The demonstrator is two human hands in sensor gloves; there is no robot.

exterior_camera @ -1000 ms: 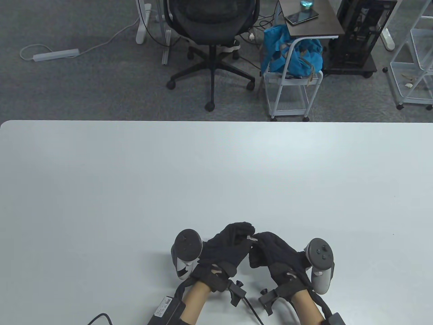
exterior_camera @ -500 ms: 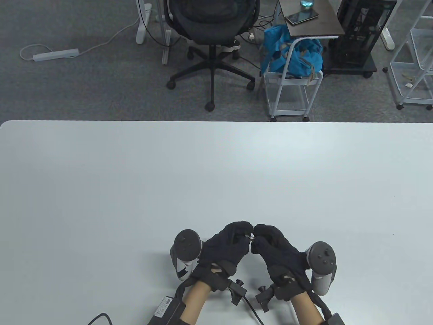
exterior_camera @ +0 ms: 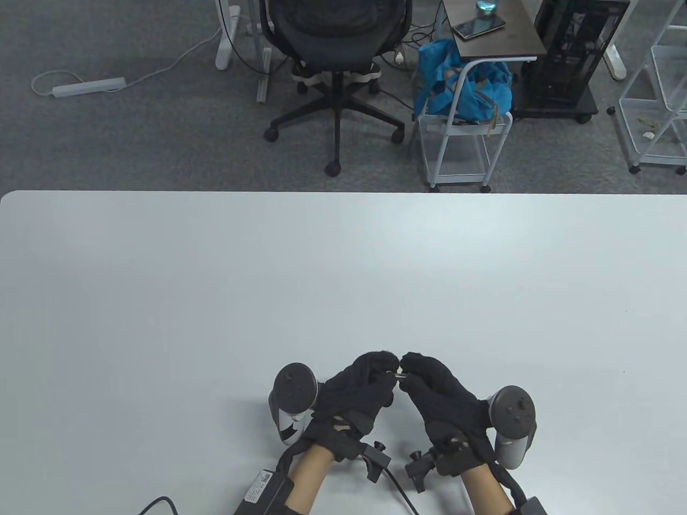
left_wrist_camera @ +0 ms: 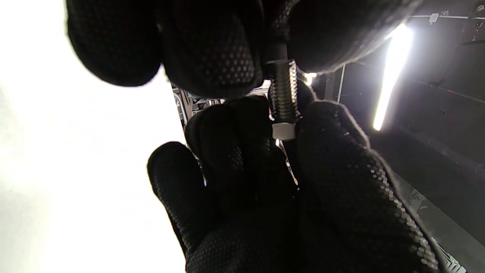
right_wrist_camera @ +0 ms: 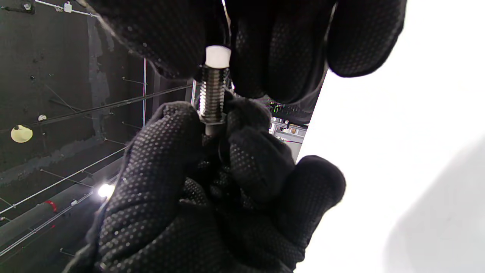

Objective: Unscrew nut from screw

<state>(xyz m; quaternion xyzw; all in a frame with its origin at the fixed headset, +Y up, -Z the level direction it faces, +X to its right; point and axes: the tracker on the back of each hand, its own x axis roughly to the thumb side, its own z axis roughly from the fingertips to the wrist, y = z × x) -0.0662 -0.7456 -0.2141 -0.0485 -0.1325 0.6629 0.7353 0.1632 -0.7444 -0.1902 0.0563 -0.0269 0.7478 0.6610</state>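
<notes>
Hands in black sensor gloves are meeting at the lower centre of the table view, just above the white table (exterior_camera: 161, 300), sharing one threaded screw (left_wrist_camera: 283, 94). The left hand (exterior_camera: 357, 389) is pinching one end at the top of its wrist view; the right hand (exterior_camera: 443, 394) is gripping the pale nut (left_wrist_camera: 283, 131) at the other end, at mid-frame. Nut and screw are not yet parted, though the nut appears to be sitting near the thread's tip, so only a few turns probably remain.
</notes>
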